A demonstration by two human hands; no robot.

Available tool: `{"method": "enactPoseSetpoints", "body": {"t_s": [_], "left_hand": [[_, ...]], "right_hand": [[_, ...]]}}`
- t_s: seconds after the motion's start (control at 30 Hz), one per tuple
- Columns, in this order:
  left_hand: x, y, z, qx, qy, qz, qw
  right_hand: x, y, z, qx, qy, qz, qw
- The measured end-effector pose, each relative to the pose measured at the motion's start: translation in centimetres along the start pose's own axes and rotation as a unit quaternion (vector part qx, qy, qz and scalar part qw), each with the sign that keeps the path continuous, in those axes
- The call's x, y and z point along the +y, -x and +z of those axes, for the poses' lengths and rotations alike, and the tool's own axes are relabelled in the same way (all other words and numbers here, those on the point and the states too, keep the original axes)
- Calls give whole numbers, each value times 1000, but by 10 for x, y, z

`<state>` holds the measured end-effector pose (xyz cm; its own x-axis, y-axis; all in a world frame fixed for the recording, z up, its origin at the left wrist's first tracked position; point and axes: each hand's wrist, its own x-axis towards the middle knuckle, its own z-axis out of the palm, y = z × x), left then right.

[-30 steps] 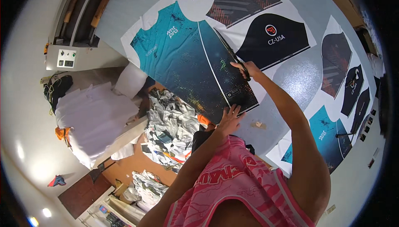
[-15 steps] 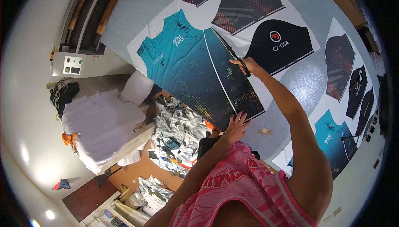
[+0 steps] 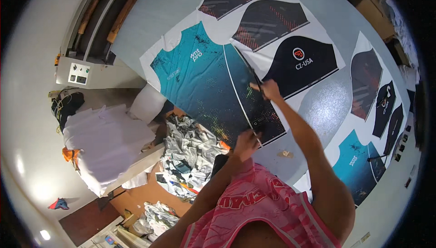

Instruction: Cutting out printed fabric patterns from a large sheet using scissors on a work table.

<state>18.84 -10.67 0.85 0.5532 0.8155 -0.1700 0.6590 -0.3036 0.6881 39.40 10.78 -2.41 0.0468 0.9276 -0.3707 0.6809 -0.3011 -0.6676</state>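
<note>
A teal-to-black printed jersey panel (image 3: 209, 80) lies on white fabric on the table, a white stripe running down it. My right hand (image 3: 271, 89) grips black scissors (image 3: 258, 83), whose long blades point away along the panel's right edge, beside a black sleeve piece (image 3: 299, 59). At the panel's near edge, my left hand (image 3: 246, 145) is closed with curled fingers on the fabric; its fingertips are partly hidden.
Dark sleeve pieces (image 3: 270, 21) lie beyond. Another teal panel (image 3: 352, 162) and sleeve prints are at the right of the grey table (image 3: 324, 112). Left and below, a heap of fabric scraps (image 3: 186, 157) lies near a white cloth-covered stack (image 3: 106, 137).
My left hand has gone from lying flat with spread fingers to curling at the panel's near edge, slightly left. The scissors and right hand have shifted slightly toward me; the whole view has tilted.
</note>
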Motion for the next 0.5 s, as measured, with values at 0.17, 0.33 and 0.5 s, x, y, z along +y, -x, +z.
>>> {"method": "enactPoseSetpoints", "body": {"t_s": [0.17, 0.33, 0.5], "left_hand": [[-77, 8, -64, 275, -133, -106, 946], [-173, -22, -143, 322, -204, -238, 893], [-249, -106, -200, 365, -253, -239, 863]], "right_hand": [[30, 116, 22, 17, -92, 71, 993], [19, 155, 1, -18, -148, 114, 982], [-24, 122, -34, -87, -209, 204, 952]]}}
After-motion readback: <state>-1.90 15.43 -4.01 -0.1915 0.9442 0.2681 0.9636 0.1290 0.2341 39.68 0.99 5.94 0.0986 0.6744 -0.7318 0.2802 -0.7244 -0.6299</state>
